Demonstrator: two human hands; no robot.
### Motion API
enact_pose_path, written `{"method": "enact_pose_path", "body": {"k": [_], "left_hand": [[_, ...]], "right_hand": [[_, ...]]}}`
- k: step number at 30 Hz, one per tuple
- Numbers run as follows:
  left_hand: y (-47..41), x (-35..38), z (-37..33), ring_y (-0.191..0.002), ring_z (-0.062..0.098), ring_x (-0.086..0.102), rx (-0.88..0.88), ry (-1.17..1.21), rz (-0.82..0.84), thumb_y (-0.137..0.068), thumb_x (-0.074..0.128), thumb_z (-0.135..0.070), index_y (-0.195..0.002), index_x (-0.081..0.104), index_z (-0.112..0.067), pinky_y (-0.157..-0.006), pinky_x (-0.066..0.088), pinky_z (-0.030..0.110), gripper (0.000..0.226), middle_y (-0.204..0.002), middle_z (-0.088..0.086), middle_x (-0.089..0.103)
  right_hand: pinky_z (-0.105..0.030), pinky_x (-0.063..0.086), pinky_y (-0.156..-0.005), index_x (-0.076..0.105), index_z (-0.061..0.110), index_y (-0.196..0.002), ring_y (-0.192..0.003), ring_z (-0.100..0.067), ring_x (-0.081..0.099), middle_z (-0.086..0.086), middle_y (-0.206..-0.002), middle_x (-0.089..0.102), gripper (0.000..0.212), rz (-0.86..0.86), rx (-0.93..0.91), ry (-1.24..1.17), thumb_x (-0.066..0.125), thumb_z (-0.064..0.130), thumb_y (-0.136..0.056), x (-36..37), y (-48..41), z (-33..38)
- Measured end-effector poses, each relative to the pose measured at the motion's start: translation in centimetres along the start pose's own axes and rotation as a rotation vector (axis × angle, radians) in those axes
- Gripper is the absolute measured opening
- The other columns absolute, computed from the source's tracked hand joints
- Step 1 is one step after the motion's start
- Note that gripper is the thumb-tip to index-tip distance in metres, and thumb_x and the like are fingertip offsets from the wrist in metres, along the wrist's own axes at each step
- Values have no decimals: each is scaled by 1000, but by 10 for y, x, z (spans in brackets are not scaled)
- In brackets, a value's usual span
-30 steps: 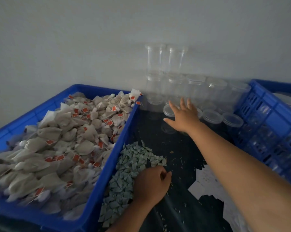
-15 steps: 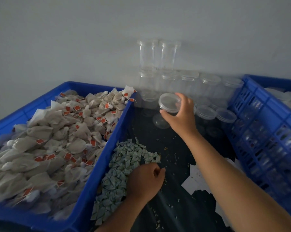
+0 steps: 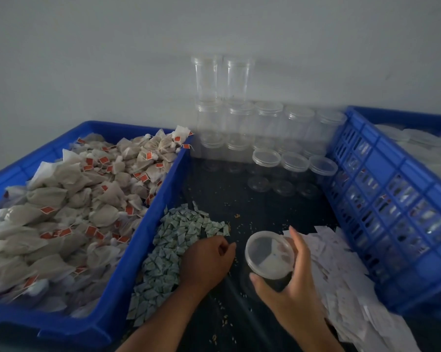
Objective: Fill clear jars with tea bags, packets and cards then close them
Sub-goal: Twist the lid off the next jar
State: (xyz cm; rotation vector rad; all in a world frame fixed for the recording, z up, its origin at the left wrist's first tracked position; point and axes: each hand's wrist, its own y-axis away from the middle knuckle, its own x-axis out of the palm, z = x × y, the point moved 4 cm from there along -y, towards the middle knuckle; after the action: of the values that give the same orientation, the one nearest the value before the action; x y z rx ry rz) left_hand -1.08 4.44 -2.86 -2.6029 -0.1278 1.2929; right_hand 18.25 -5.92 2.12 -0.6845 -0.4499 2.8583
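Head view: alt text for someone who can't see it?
The right hand grips a clear jar at a dark table, while the left hand rests curled on a pile of small packets. A blue crate of tea bags sits left, white cards right, empty jars stacked against the wall.

Dim flat light, soft focus (wide-angle bowing), faint shadows

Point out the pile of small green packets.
Head view, lower centre: the green packets lie heaped against the blue tea-bag crate, with the left hand at their right edge.
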Motion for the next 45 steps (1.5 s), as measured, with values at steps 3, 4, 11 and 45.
{"method": "enact_pose_path", "body": {"k": [3, 4, 11, 45], "left_hand": [[0, -2, -1, -55, 2, 56, -15, 10, 13, -98, 62, -61, -67, 60, -29, -48, 35, 25, 45, -60, -13, 60], [0, -3, -2, -55, 3, 56, -21, 12, 20, -98, 60, -62, -66, 60, -28, -49, 36, 26, 47, -60, -12, 60], [-16, -34, -34, -74, 7, 67, -169, 291, 70, -105, 50, -60, -83, 71, -26, -75, 57, 42, 46, -77, -8, 71], [34, -118, -128, -157, 14, 30, 443, -306, 613, -73, 59, -97, -160, 5, -64, -119, 35, 46, 107, -174, -18, 17]], "right_hand": [[-4, 33, -109, 10, 62, -155, -142, 18, 35, 46, -151, 33, 126, -17, 56, -50, 99, 49, -67, 12, 12, -9], [-7, 35, -109, 9, 70, -151, -142, 18, 35, 48, -149, 33, 126, -8, 76, -45, 101, 49, -66, 15, 13, -12], [-12, 44, -103, 28, 71, -146, -138, 8, 48, 37, -145, 46, 110, -36, 34, -14, 98, 55, -62, 14, 17, -17], [-27, 62, -84, 53, 46, -140, -114, -11, 73, 13, -132, 69, 79, -32, -19, -166, 96, 55, -75, 9, 22, 3]]}}
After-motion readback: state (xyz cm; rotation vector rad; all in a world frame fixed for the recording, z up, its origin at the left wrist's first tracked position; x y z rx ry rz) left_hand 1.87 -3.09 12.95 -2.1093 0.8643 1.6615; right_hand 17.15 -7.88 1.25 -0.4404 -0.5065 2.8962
